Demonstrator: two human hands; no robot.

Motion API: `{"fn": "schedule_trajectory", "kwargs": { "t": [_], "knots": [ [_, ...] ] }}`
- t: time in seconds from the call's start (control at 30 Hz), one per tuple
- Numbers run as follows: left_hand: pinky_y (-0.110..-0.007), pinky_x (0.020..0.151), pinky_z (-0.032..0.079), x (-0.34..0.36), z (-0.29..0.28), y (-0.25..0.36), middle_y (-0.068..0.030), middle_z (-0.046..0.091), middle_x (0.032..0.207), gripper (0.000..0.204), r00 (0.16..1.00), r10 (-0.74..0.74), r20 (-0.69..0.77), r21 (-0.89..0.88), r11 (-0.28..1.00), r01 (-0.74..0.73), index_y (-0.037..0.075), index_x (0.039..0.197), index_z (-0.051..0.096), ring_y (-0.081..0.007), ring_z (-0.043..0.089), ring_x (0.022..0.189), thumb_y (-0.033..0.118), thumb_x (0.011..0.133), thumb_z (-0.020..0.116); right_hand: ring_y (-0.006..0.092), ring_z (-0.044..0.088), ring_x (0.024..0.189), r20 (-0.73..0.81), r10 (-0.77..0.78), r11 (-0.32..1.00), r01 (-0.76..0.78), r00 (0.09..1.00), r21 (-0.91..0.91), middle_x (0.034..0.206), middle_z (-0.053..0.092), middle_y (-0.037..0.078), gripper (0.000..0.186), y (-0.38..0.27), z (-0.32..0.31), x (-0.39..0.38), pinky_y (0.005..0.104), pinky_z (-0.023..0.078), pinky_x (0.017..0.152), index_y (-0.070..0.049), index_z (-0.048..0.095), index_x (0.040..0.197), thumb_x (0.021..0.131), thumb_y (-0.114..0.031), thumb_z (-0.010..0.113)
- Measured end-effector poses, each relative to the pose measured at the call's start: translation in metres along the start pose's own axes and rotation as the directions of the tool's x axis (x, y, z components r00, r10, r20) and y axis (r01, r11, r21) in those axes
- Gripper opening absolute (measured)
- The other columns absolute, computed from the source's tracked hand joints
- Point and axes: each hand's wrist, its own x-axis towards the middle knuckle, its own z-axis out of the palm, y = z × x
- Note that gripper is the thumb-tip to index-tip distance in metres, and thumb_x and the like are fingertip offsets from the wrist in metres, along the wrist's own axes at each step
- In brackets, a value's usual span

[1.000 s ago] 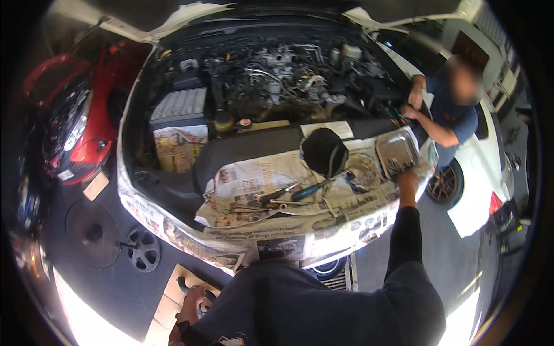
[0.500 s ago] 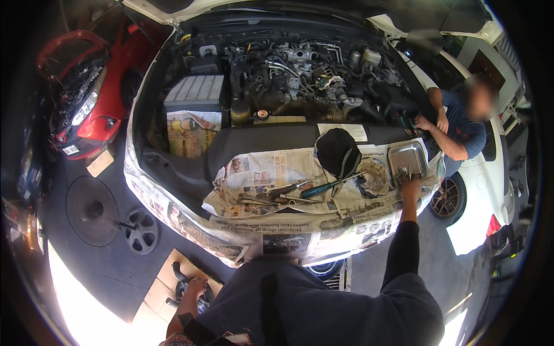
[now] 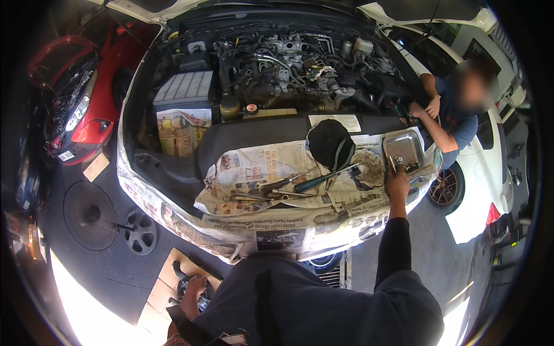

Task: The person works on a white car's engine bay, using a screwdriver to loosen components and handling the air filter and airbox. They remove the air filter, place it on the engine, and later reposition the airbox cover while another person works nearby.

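Some metal parts [image 3: 396, 162] are in my right hand [image 3: 397, 183], at the near-left corner of the tray [image 3: 405, 146]. My left hand [image 3: 197, 286] is on a dark pipe [image 3: 181, 272] over cardboard [image 3: 157, 301]; whether it grips, I can't tell. Farther out: screwdriver [image 3: 310, 184] on newspaper [image 3: 262, 167], then the engine [image 3: 288, 64].

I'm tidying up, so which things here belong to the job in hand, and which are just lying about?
Apparently in the job:
metal pieces at the right hand
metal tray
dark pipe at the left hand
teal-handled tool

Probably just lying about:
standing fan
tan block
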Motion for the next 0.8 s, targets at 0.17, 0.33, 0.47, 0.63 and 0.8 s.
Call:
{"fn": "schedule_trajectory", "kwargs": {
  "t": [0.17, 0.33, 0.47, 0.63, 0.8],
  "knots": [
    [-0.040, 0.078, 0.055, 0.006, 0.002, -0.005, -0.0123, 0.070, 0.105, 0.018, 0.994, 0.072, -0.081, 0.744, 0.668, 0.012, 0.009, 0.113, 0.064, -0.0249, 0.070, 0.096, 0.020, 0.099, 0.062, 0.0486, 0.067, 0.120, -0.002, 0.008, 1.000, -0.008, 1.000, 0.022, 0.125, 0.072, 0.028, 0.059, -0.001, -0.002, -0.001, 0.0572, 0.050, 0.104, -0.004, 0.065, 0.136, 0.102, -0.051, 0.062],
    [-0.046, 0.092, 0.055, -0.021, 0.039, 0.097, -0.0225, 0.071, 0.120, 0.029, 0.411, -0.030, -0.911, -0.071, 0.994, -0.086, -0.001, 0.120, 0.067, -0.0379, 0.069, 0.110, 0.022, 0.103, 0.062, 0.0483, 0.067, 0.120, -0.051, -0.018, 0.989, 0.026, 0.999, 0.149, 0.127, 0.071, 0.030, 0.058, 0.006, 0.010, 0.008, 0.0536, 0.051, 0.105, -0.002, 0.064, 0.139, 0.102, -0.046, 0.064],
    [-0.044, 0.087, 0.052, -0.076, 0.059, 0.270, -0.0209, 0.068, 0.102, 0.021, -0.147, 0.589, -0.794, 0.607, 0.766, -0.212, -0.006, 0.113, 0.066, -0.0397, 0.065, 0.092, 0.012, 0.104, 0.057, 0.0455, 0.069, 0.118, -0.122, -0.214, 0.809, 0.246, 0.969, 0.534, 0.126, 0.071, 0.031, 0.053, -0.044, 0.027, 0.002, 0.0467, 0.052, 0.103, 0.007, 0.060, 0.140, 0.104, -0.031, 0.065],
    [-0.033, 0.081, 0.054, -0.104, 0.113, 0.459, -0.0153, 0.068, 0.101, 0.018, 0.235, 0.820, -0.522, 0.647, 0.560, -0.517, -0.002, 0.119, 0.064, -0.0239, 0.068, 0.092, 0.004, 0.102, 0.064, 0.0230, 0.070, 0.096, -0.091, -0.783, 0.302, 0.504, 0.615, 0.809, 0.113, 0.072, 0.015, 0.034, -0.192, 0.023, -0.059, 0.0344, 0.055, 0.086, 0.000, 0.066, 0.126, 0.105, -0.025, 0.071],
    [-0.043, 0.115, 0.042, -0.070, 0.165, 0.539, -0.0224, 0.061, 0.137, 0.050, 0.512, 0.799, -0.314, 0.570, 0.591, -0.571, 0.002, 0.150, 0.051, -0.0336, 0.058, 0.131, 0.031, 0.110, 0.059, 0.0405, 0.071, 0.102, 0.013, -0.998, 0.049, 0.551, 0.069, 0.833, 0.112, 0.070, 0.022, 0.032, -0.312, -0.007, -0.129, 0.0477, 0.057, 0.089, -0.002, 0.063, 0.125, 0.103, -0.024, 0.068]
  ]
}}
